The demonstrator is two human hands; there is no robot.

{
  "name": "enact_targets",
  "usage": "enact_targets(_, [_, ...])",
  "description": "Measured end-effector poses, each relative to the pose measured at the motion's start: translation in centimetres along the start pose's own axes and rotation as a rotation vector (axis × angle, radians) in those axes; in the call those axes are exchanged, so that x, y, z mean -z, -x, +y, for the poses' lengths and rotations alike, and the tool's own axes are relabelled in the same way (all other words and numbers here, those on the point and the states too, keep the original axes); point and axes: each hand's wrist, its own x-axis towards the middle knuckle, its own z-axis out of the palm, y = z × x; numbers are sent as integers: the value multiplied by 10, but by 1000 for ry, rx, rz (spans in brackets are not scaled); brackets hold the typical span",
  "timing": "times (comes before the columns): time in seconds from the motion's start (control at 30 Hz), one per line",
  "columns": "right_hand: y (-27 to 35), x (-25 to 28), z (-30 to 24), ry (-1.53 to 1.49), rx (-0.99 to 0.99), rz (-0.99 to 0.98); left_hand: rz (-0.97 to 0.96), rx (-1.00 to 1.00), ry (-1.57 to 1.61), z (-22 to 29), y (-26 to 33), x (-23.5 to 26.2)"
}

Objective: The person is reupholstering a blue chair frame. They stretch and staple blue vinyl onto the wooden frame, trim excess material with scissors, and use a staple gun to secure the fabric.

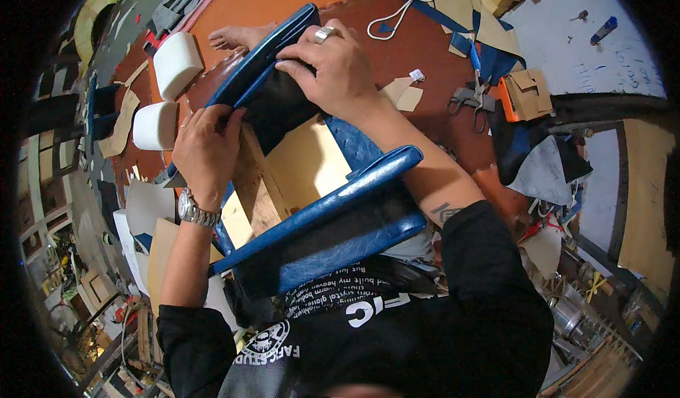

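A bag-like blue leather piece (319,217) with dark lining lies across my lap, its two long folded edges standing apart. Between them sit a wooden board (258,178) and pale yellow panels (312,160). Along the far blue edge, my right hand (333,68) pinches the rim near its upper end, with thumb and fingers closed on it. My left hand (205,146), with a watch on the wrist, is closed on the same edge lower down, thumb on the near side. Its fingertips are partly hidden behind the leather.
Two white padded blocks (156,125) lie to the left, near a bare foot (241,38). Scissors (474,100), an orange box (524,97), a white cord (397,15) and leather scraps are at the right. A blue marker (603,31) rests on a white surface.
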Motion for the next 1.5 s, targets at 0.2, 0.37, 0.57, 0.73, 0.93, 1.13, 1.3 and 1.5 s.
enact_targets(0.2, [7, -14, 3, 36, 43, 144, 40, -247, 228, -1, -42, 8])
enact_targets(0.37, [7, -18, 5, 50, 77, 216, -133, -271, 440, 4, -65, -18])
enact_targets(0.57, [5, -6, 18, -208, -77, 145, -98, -151, 523, 8, -62, -34])
enact_targets(0.73, [119, 79, 74, -18, -656, 241, -26, -199, 530, 8, -61, -31])
enact_targets(0.93, [408, 170, 11, 592, -1155, -482, -114, -153, 561, 7, -60, -31])
enact_targets(1.13, [430, 186, -47, 361, -1377, -139, -56, -125, 518, 5, -57, -31])
enact_targets(1.3, [398, 187, -58, 340, -1368, -81, -149, -44, 564, 8, -57, -26])
enact_targets(1.5, [393, 191, -46, 312, -1342, -224, -144, -38, 582, 10, -54, -19])
